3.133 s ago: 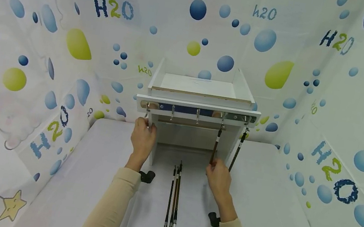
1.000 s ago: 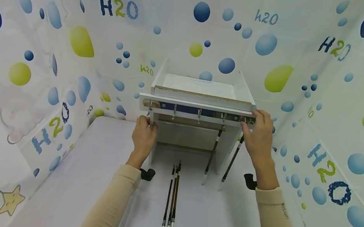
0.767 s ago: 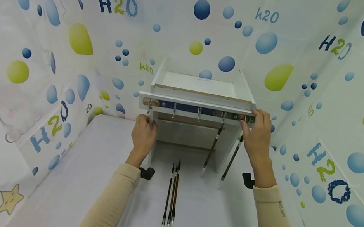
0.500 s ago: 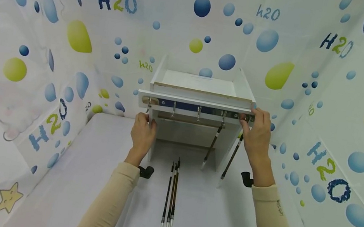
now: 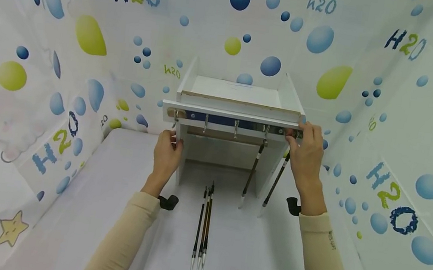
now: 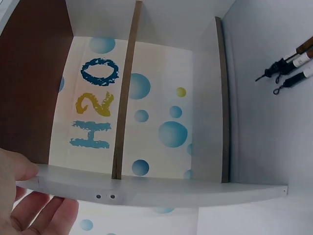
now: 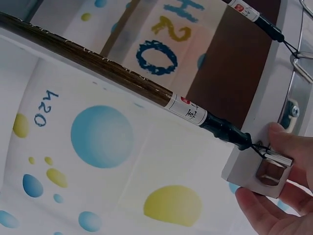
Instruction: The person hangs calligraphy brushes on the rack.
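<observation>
A white wooden shelf stands on the table, a metal hook rail along its front board. My left hand grips the edge of the shelf's left side panel, thumb on the inner face and fingers outside. At the right end of the front board, my right hand holds the corner between thumb and fingers, right by the last hook. Two calligraphy brushes hang by loops from the rightmost hooks: one inner brush and one outer brush, its label and cord plain in the right wrist view.
Several more brushes lie side by side on the white tabletop in front of the shelf, white tips toward me. The other hooks carry nothing. A printed curtain encloses the back and sides.
My right hand has let go of the inner hanging brush and moved up and right to the board's end, where it stays. My left hand keeps its hold on the shelf's left side.
</observation>
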### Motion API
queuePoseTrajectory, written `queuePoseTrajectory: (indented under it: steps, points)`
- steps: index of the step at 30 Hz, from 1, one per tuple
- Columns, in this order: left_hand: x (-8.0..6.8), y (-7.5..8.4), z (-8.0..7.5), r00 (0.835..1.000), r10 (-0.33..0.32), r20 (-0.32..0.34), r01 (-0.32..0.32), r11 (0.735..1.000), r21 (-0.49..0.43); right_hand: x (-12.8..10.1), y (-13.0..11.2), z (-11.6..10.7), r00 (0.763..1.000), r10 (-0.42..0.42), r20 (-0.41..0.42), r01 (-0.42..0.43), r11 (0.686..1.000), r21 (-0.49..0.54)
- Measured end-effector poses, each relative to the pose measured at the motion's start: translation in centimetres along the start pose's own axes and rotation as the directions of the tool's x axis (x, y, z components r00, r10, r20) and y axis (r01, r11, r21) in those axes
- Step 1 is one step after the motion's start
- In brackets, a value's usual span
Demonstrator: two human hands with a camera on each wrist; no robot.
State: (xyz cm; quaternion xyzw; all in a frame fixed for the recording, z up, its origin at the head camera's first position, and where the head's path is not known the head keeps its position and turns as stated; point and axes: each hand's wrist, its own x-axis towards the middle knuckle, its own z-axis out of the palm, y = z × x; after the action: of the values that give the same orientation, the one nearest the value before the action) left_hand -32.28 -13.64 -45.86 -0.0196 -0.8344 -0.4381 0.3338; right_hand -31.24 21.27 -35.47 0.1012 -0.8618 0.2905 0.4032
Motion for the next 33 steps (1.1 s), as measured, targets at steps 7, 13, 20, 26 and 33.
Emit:
queuePoseTrajectory:
  steps: [7, 13, 20, 26, 33]
  points:
    - [-1.3, -0.4, -0.6, 0.992, -0.112, 0.055, 0.114, 0.993, -0.032, 0.2, -0.3, -0.1, 0.999, 0.027, 0.019, -0.027, 1.0, -0.014]
    - [-3.7, 0.1, -0.8, 0.971, -0.213, 0.108, 0.216, 0.976, -0.017, 0.3, -0.5, -0.2, 0.999, 0.034, 0.022, -0.034, 0.999, -0.02]
    - [-7.2, 0.2, 0.2, 0.944, -0.239, 0.227, 0.236, 0.971, 0.042, 0.2, -0.4, -0.3, 0.999, 0.04, 0.026, -0.039, 0.999, -0.03]
    - [-10.2, 0.6, 1.3, 0.915, -0.266, 0.302, 0.261, 0.964, 0.059, 0.2, -0.5, -0.2, 0.998, 0.049, 0.026, -0.048, 0.998, -0.028]
    - [-13.3, -0.4, 3.3, 0.858, -0.309, 0.411, 0.288, 0.951, 0.112, 0.3, -0.5, -0.2, 0.999, 0.046, 0.028, -0.045, 0.998, -0.035]
